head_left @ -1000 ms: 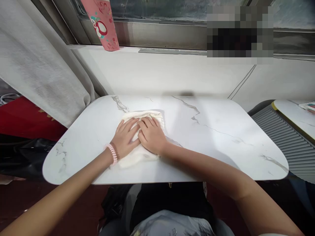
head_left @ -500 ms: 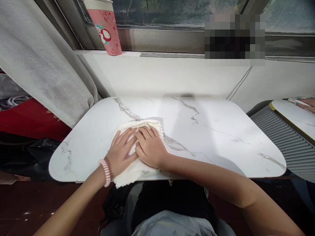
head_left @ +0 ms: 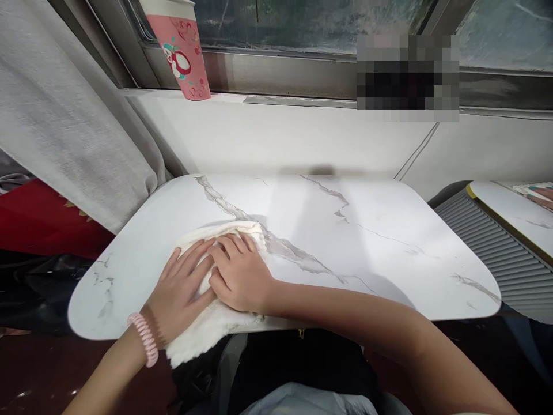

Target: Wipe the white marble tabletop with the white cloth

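A cream-white fluffy cloth (head_left: 203,333) lies on the white marble-patterned table (head_left: 389,219), and its near corner hangs over the front edge. My left hand (head_left: 179,291) rests flat on it with the fingers stretched out and spread; a pink coiled band (head_left: 143,340) circles that wrist. Close against it on the right, my right hand (head_left: 242,274) presses on the cloth with bent fingers curled onto it. The two hands touch near the fingertips and thumbs. Most of the cloth's middle is hidden beneath them.
A pink patterned paper cup (head_left: 184,57) stands on the window sill at the upper left. A grey curtain (head_left: 86,104) hangs along the table's left side. Thin cables (head_left: 417,151) run down the wall. At right are a ribbed grey panel (head_left: 488,242) and another tabletop (head_left: 505,202).
Both hands have slid left and toward me across the table, and the cloth has moved along under them. More of the cloth now hangs past the front edge.
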### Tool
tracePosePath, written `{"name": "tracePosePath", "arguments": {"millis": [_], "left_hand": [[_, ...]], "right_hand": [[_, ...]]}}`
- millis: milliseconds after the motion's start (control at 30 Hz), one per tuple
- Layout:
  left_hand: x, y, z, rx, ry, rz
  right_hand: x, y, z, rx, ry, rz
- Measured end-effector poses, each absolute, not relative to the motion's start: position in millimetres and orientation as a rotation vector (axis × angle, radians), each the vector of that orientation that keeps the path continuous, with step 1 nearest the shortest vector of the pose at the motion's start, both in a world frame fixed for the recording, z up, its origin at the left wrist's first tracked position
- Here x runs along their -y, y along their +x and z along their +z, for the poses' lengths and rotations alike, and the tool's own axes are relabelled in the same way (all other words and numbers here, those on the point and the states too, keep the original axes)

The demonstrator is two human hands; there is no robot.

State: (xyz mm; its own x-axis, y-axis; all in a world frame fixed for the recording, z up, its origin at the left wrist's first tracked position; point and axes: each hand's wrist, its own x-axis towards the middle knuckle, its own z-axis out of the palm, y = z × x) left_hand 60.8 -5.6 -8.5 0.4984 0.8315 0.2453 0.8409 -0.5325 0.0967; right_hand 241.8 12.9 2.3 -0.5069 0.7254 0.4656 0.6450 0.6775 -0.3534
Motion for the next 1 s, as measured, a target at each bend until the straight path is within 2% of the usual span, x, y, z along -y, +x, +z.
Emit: {"name": "tracePosePath", "arguments": {"millis": [400, 1000], "left_hand": [[-93, 27, -10, 1.319, -2.854, -0.288], [-218, 54, 5, 1.360, -2.957, -0.489]], "right_hand": [[-64, 215, 4, 2.206, -1.293, 0.208], [-179, 213, -1, 2.027, -1.454, 0.200]]}}
